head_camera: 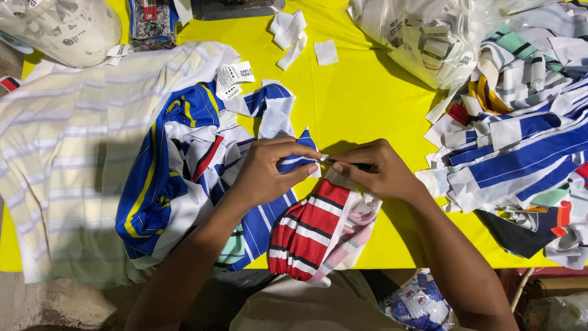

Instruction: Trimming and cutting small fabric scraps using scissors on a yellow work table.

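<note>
My left hand pinches a blue-and-white striped strip of cloth at the middle of the yellow table. My right hand meets it fingertip to fingertip, closed on a small dark thing whose kind I cannot make out, at the strip's end. Under both hands lies a red-and-white striped cloth piece. To the left spreads a heap of blue, white and yellow striped garments.
A pale cream striped shirt covers the table's left side. A pile of striped cloth strips fills the right. A clear bag of white labels sits at the back, loose white labels nearby, a plastic bag at back left.
</note>
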